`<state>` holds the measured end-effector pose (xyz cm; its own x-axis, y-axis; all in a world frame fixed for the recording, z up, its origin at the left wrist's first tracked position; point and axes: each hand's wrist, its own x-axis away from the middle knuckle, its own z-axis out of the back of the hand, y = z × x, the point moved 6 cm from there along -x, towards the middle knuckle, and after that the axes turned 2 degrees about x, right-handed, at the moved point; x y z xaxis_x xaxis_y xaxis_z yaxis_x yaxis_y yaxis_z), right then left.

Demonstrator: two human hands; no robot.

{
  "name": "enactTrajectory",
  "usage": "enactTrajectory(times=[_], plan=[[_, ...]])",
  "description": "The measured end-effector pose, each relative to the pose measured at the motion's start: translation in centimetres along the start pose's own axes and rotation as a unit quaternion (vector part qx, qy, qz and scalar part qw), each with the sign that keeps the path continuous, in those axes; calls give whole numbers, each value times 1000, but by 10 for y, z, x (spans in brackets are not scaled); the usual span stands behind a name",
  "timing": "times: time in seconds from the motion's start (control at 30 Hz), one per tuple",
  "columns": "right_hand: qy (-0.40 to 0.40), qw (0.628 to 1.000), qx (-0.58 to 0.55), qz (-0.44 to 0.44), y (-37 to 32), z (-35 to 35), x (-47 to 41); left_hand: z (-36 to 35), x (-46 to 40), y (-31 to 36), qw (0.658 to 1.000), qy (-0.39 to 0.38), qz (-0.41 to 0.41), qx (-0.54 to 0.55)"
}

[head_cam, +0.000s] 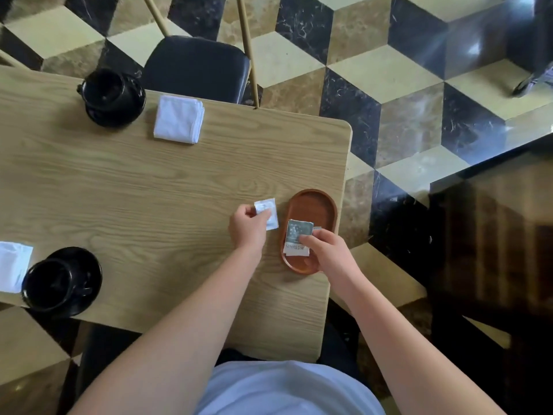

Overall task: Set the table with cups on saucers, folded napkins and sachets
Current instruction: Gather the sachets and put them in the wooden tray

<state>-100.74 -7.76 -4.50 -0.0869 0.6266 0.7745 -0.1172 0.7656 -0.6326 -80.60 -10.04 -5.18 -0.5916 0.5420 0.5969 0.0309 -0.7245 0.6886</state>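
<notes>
Two cups, two saucers, two napkins, one tray.

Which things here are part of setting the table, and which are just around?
Job: far cup on saucer; near cup on saucer; folded napkin; second napkin; white sachet in left hand; grey sachets under right hand; wooden tray.
Around: black chair; dark side table.

A chair with a black padded seat and thin light wood legs, at the far side. Underneath, a shiny floor of black, brown and cream tiles, laid to look like stacked blocks. On the right, a dark glossy counter with light bouncing off its top. In the top right corner, a dark blurry thing standing on the floor, too fuzzy to name. At the bottom, a white shirt.
</notes>
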Motion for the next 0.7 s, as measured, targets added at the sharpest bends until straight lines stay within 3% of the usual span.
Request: enactTrajectory(times=[0.1, 0.2, 0.33, 0.47, 0.53, 0.6, 0.7], plan=[[-5, 1000, -23, 7, -13, 8, -4, -15, 19, 0, 993, -103, 1, 51], [1, 1000, -2, 15, -24, 24, -11, -27, 32, -2, 978, -155, 54, 132], [-3, 996, 83, 21, -39, 36, -26, -41, 44, 3, 962, -159, 124, 183], [-25, 995, 98, 19, -56, 43, -41, -53, 52, 5, 949, -182, 159, 203], [-7, 976, 210, 52, -67, 51, -48, -53, 52, 2, 953, -166, 164, 195], [7, 935, 341, 94, -78, 52, -57, -53, 52, -4, 955, -147, 178, 185], [7, 888, 440, 129, -91, 46, -72, -53, 51, -14, 964, -115, 198, 132]])
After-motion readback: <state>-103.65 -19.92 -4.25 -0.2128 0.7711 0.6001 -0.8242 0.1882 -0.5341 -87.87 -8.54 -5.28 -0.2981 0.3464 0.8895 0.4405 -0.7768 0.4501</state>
